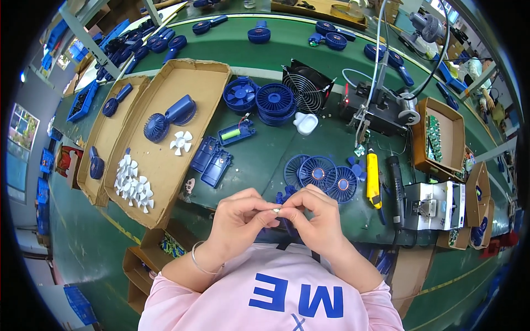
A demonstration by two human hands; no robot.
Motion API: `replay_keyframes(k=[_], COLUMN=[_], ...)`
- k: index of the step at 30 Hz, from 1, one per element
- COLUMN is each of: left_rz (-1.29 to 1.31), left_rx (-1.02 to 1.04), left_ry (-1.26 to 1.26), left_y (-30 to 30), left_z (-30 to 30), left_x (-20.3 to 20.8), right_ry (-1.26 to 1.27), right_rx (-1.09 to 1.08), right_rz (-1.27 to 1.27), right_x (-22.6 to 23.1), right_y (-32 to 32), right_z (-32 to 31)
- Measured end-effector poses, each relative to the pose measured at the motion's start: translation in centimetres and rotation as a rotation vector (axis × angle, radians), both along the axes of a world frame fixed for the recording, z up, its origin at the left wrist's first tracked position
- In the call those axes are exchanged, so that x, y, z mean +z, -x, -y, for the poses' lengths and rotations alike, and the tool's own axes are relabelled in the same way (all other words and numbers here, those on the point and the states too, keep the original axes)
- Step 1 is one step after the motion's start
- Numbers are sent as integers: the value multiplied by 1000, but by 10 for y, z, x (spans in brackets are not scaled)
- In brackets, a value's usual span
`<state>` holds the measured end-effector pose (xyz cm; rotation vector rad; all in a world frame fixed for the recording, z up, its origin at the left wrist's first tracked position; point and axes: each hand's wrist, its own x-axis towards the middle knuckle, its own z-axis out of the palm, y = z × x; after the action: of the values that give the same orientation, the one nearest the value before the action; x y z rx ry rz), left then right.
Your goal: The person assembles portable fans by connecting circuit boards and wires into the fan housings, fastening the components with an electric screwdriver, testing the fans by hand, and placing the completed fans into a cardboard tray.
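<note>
My left hand and my right hand meet at the near edge of the table, thumbs and forefingers pinched together. Between their fingertips is a small white piece, too small to name. Dark blue plastic parts show just behind and below the fingers, partly hidden. Beyond my right hand lie round blue fan grilles and a blue fan blade. Blue handle shells rest beyond my left hand, with another shell holding a green battery farther back.
Cardboard trays at left hold white fan blades and blue fans. At right are a yellow utility knife, a soldering iron, a white machine, a soldering stand and a box of circuit boards. A green conveyor carries fans behind.
</note>
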<state>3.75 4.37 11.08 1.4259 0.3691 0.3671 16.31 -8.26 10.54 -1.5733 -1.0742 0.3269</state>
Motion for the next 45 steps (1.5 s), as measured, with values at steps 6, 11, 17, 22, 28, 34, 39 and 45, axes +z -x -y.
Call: replay_keyframes(k=[6, 11, 17, 22, 28, 34, 39, 45], left_rz=[50, 89, 290, 351, 295, 115, 241, 241], left_rx=[-71, 19, 59, -22, -129, -194, 24, 241], left_ry=[-36, 28, -18, -68, 8, -23, -295, -422], left_y=[-12, -11, -7, -12, -15, -23, -48, -116], left_z=[11, 27, 53, 62, 67, 67, 26, -72], left_x=[11, 11, 12, 12, 14, 30, 41, 66], right_ry=[36, 79, -18, -216, -228, -223, -282, -404], right_rx=[-25, 19, -84, -51, -76, -117, -213, -329], right_rz=[-194, -363, -83, 27, 100, 115, 37, 10], right_x=[-2, 12, 20, 12, 11, 9, 1, 18], right_y=[9, 3, 14, 10, 13, 11, 7, -10], right_z=[20, 41, 58, 74, 90, 99, 121, 159])
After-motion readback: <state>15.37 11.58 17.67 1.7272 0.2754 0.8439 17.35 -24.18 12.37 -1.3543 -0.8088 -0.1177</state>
